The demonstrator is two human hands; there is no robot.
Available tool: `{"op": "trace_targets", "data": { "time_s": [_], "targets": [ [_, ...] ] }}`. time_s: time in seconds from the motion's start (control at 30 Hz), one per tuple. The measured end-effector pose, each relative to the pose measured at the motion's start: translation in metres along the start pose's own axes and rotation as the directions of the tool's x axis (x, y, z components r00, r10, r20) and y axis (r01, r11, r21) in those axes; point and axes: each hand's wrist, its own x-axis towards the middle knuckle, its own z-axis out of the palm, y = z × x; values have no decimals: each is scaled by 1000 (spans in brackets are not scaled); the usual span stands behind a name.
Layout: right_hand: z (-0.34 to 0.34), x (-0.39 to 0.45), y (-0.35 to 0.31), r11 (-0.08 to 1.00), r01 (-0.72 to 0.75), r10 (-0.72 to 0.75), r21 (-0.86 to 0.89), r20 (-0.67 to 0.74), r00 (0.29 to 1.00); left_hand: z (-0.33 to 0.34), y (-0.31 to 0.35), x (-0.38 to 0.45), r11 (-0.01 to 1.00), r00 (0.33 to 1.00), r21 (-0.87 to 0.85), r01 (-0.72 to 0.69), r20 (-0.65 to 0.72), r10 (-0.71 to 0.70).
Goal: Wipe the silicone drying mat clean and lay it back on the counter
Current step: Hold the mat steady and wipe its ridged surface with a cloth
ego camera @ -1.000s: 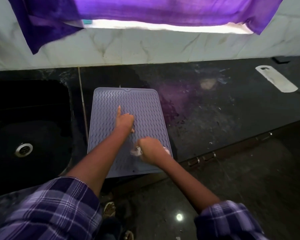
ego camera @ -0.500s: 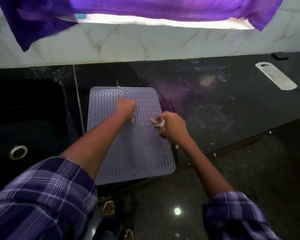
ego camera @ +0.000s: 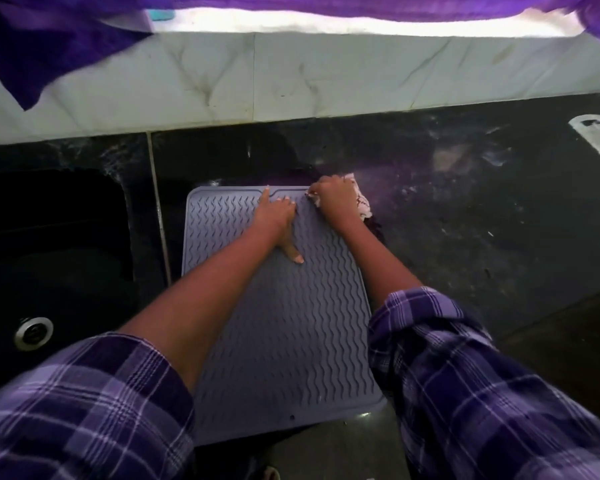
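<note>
Mat [ego camera: 284, 341]: grey, wave-ribbed, lay flat on the black counter [ego camera: 465, 237], just right of the sink [ego camera: 49, 254]; its near edge overhung the counter's front.
Left hand [ego camera: 278, 216]: released, gripping nothing; palm down on the far part of the mat, forefinger reaching to the far rim, thumb spread back toward the person.
Right hand [ego camera: 336, 202]: clenched around a pale, crumpled cloth [ego camera: 361, 207], at the mat's far right corner.
Mat relative to the grip: nearly all of it extended from the clenched hand toward the person and to that hand's left; only the corner lay under the fist.
Cloth: bunched under the palm, a portion sticking out past the knuckles on the right, onto the bare counter beside the mat.
Hands: just beside each other, whether touching could not be told.
Sleeves: purple check, rolled up the forearms.
</note>
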Motion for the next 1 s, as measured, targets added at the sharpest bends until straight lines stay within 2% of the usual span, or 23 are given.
{"op": "trace_targets", "data": {
  "time_s": [0.13,0.2,0.27,0.37,0.43,0.5,0.67,0.73,0.8,0.9,1.0],
  "targets": [
    [14,-23,15,991,-124,125,57,-22,992,-4,2,-2,1000,1000,29,-5,-19,6],
    [18,-58,15,991,-121,122,63,-7,993,-6,3,-1,999,1000,49,9,-3,-8],
    [12,-84,16,990,-84,75,109,90,993,-9,6,-1,998,1000,67,16,6,-16],
    [-19,-65,22,976,-150,104,157,266,958,-14,12,-1,996,999,85,12,33,-15],
    [-32,-37,24,961,-198,159,195,196,967,-17,14,3,995,998,97,17,59,-23],
    [-30,-21,14,969,-172,157,176,97,983,-18,16,5,995,997,97,22,76,-29],
    [1,-44,-10,996,-86,84,19,69,994,-11,9,0,999,999,5,48,-13,-48],
    [2,-64,-7,998,-59,60,-16,106,993,-10,6,-3,999,999,-13,40,-13,-40],
    [-7,-73,-5,999,-36,38,-13,232,972,-13,7,-2,999,999,-2,43,-6,-43],
    [-31,-45,-3,999,-35,27,19,335,942,-15,11,-2,999,998,6,50,29,-50],
    [-37,-13,-8,995,-76,63,67,170,983,-14,10,0,998,998,-19,62,15,-61]
  ]
}}
